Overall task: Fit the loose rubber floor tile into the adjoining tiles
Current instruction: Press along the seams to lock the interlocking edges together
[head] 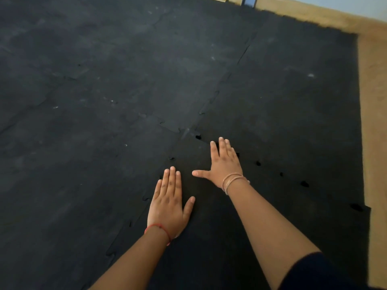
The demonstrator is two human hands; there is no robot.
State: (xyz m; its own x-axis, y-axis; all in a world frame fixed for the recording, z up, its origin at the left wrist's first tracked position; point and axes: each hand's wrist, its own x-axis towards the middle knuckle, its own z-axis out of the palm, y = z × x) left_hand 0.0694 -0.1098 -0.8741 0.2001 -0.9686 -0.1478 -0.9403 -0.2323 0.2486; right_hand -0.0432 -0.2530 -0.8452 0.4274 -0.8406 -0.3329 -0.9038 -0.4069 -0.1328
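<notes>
The loose black rubber tile [209, 237] lies flat under both my hands in the lower middle. My left hand [169, 204] rests palm down near its left toothed edge, fingers straight and close together. My right hand [224, 164] lies flat near its far edge, fingers spread, thumb out to the left. Small dark gaps [258, 163] show along the seam between this tile and the far right tile [293, 101]. The left neighbour tile [83, 164] meets it along a jigsaw seam [144, 198]. Neither hand grips anything.
Black interlocking tiles cover most of the floor. Bare tan floor [374, 132] runs along the right and far edges of the mat. A pale wall and a metal post [249, 1] stand at the top. A dark sleeve [318, 273] shows at lower right.
</notes>
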